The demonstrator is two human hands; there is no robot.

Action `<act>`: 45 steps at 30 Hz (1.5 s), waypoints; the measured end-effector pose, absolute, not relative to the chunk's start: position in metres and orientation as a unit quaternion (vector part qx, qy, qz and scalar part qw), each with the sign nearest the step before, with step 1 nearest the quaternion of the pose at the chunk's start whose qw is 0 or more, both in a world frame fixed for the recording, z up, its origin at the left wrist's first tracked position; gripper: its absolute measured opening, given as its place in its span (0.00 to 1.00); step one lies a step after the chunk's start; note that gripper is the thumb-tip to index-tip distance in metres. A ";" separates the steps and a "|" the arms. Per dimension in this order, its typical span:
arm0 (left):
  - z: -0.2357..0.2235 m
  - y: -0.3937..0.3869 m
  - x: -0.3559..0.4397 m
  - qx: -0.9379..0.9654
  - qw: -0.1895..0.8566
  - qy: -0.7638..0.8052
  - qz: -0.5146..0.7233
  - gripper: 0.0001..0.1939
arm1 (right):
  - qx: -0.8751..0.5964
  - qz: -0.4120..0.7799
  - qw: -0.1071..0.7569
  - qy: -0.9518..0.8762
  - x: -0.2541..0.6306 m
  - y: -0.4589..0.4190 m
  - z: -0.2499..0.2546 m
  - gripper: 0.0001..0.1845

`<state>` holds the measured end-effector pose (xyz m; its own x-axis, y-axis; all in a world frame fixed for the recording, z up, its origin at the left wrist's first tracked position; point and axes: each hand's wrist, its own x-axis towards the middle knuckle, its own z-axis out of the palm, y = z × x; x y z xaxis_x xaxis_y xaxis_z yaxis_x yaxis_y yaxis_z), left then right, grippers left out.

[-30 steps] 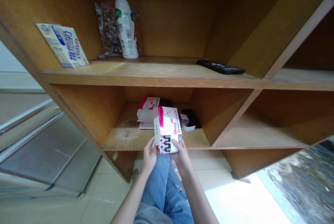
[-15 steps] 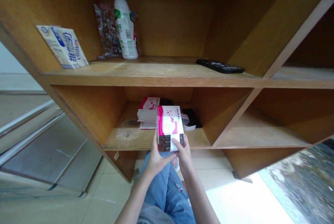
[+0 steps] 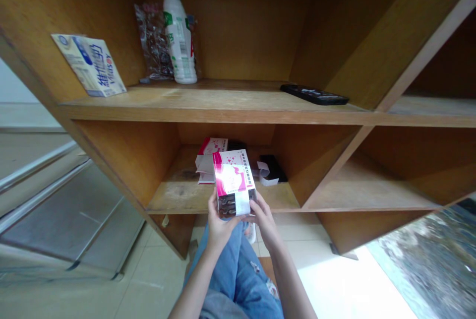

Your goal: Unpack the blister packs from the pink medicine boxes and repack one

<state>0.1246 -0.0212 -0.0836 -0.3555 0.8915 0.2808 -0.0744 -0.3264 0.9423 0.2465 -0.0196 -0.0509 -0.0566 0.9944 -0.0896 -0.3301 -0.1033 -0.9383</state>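
Note:
Both my hands hold a white and pink box (image 3: 233,172) by its lower end, in front of the lower shelf compartment. Dark brown contents or packaging and a white strip show at the box's near end. My left hand (image 3: 219,224) is closed on its left side, thumb underneath. On the right edge, my right hand (image 3: 265,217) grips it with the fingers around the corner. Behind it on the lower shelf lies an opened box (image 3: 213,146) of like pink and white print. Beside that are a curled white strip (image 3: 268,176) and a flat black object (image 3: 275,166).
The upper shelf (image 3: 223,100) bears a Vitasoy carton (image 3: 94,68), a white bottle (image 3: 180,41) with a green cap, a clear wrapper (image 3: 154,46) and a flat black device (image 3: 314,94). A glass-sided metal frame (image 3: 74,224) stands at the left.
The held box has moved slightly left and tilted, its top leaning to the left. My right thumb has slid from the box's front toward its right edge.

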 end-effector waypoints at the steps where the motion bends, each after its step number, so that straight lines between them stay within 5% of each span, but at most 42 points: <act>1: -0.083 -0.021 0.124 0.441 0.356 0.460 0.683 0.47 | -0.417 0.611 0.532 -0.412 0.249 -0.020 -0.048 0.31; 18: -0.073 -0.022 0.125 0.404 0.393 0.478 0.674 0.40 | -0.461 0.465 0.643 -0.396 0.222 -0.020 -0.055 0.17; 25: -0.070 -0.024 0.122 0.373 0.356 0.493 0.701 0.39 | -0.411 0.504 0.600 -0.465 0.232 -0.025 -0.055 0.28; 32: -0.068 -0.024 0.124 0.390 0.350 0.493 0.695 0.38 | -0.449 0.472 0.588 -0.480 0.235 -0.027 -0.056 0.27; 40: -0.079 -0.026 0.121 0.365 0.259 0.546 0.709 0.33 | -0.542 0.350 0.544 -0.536 0.235 -0.030 -0.058 0.19; 45: -0.076 -0.028 0.120 0.383 0.233 0.542 0.711 0.27 | -0.593 0.207 0.601 -0.495 0.228 -0.035 -0.059 0.16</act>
